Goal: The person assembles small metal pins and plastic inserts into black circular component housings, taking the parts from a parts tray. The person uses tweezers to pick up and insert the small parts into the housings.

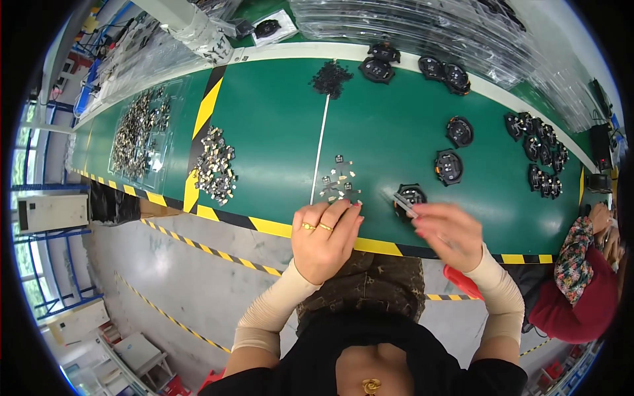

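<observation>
My right hand (452, 231) grips a pair of grey tweezers (404, 201), slightly blurred. Their tips are over a round black housing (413, 193) with orange at its side, lying near the table's front edge. Fingers bent and drawn together, my left hand (323, 237) rests at the front edge beside a loose scatter of small black and light metal pieces (339, 177). What its fingertips pinch, if anything, is too small to make out. Two more round black housings, an upper one (459, 132) and a lower one (449, 167), lie farther back to the right.
A heap of small metal parts (214, 166) lies left by the striped tape; a clear tray (140, 135) of similar parts stands beyond. Tiny black pieces (331, 79) are piled at the back. Several housings (545, 155) sit far right, near another person's sleeve (573, 261).
</observation>
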### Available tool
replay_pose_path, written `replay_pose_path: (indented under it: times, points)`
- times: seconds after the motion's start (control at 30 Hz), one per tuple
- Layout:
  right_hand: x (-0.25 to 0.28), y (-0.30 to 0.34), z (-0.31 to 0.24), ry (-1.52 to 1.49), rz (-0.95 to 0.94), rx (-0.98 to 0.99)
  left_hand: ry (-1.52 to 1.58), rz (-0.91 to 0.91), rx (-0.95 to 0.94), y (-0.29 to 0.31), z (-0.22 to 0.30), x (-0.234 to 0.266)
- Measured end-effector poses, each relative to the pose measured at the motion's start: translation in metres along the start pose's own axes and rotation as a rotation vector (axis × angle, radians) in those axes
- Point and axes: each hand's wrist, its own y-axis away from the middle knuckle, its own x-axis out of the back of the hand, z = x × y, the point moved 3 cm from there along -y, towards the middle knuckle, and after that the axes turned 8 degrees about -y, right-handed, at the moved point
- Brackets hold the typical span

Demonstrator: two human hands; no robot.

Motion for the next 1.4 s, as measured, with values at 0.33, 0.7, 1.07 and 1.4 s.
replay_pose_path:
  times: [0.33,0.7,1.07,1.4]
  points:
    - [-0.034,-0.027,0.003,0.531,-0.434,0.424,0.011,-0.027,0.045,0.009,-0.010,-0.010]
    - [0.014,0.014,0.012,-0.229,0.427,-0.173,0.213,-0.018,-0.109,-0.013,0.027,-0.004]
    - [0.011,0.068,0.023,-0.745,0.785,-0.560,0.372,-0.304,-0.299,-0.012,0.036,-0.025]
    - [0.011,0.068,0.021,-0.624,0.662,-0.642,0.376,-0.227,-0.275,-0.005,0.040,-0.029]
